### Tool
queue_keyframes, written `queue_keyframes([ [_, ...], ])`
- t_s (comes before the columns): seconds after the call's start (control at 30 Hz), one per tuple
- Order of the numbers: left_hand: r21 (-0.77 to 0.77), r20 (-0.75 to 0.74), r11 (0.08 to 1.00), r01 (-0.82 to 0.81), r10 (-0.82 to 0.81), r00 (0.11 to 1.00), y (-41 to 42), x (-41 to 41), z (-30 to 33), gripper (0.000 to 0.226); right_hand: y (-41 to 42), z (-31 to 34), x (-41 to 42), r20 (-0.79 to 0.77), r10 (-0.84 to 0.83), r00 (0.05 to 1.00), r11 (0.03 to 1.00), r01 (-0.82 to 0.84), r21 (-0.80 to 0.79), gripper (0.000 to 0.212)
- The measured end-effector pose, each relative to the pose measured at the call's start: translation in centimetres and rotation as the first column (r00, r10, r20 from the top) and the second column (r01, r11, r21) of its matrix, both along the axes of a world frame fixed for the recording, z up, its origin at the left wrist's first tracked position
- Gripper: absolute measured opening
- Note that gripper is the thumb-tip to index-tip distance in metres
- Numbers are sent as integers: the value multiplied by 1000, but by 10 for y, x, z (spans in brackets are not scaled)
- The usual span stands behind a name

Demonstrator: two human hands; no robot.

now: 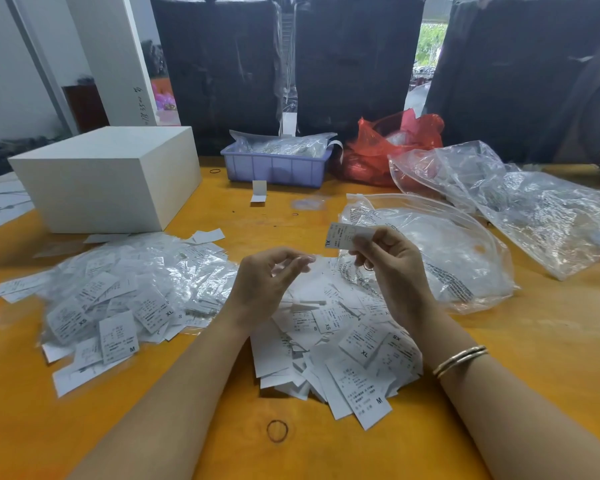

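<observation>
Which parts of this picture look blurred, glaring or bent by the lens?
Head view: fingertips of the left hand are motion-blurred; the label pinched by the right hand is sharp, XL readable; the clear bags show white glare; the white pillar leans, wide-angle distortion.

Right wrist; two thin gold bangles [460, 361]

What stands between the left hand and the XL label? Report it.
Nothing visible. The right hand pinches the XL label above the label pile; the left hand hovers just beside it, with only an open gap between them.
</observation>
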State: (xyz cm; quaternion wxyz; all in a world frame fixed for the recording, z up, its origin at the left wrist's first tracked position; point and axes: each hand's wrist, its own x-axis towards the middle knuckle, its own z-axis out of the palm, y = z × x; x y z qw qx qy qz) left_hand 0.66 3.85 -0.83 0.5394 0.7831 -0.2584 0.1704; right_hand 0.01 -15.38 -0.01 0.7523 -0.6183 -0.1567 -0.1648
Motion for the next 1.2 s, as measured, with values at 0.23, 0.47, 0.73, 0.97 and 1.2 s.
queue_keyframes([
  [0.23, -11, -45, 999, 50, -51, 998, -1, -2, 2, 12, 0, 0, -1, 20, 19, 1000, 998, -18, -64, 9],
  [0.47, -215, -171, 975, 55, -93, 981, 0, -1, 4, 17, -4, -1, 0, 8, 16, 1000, 1000, -16, -12, 10],
  [0.73, -264, -198, 964, 22, -77, 977, 0, 1, 3, 13, -2, -2, 1, 6, 63, 998, 998, -64, 19, 8],
  [0.97, -265, -173, 964, 18, -66, 983, -2, -2, 5, 16, 1, -2, 1, 6, 84, 996, 996, -84, 9, 12],
  [1.2, -169, -127, 985, -34, 12, 992, -1, -2, 4, 12, 5, -4, 1, 13, 86, 996, 995, -85, -48, 16],
])
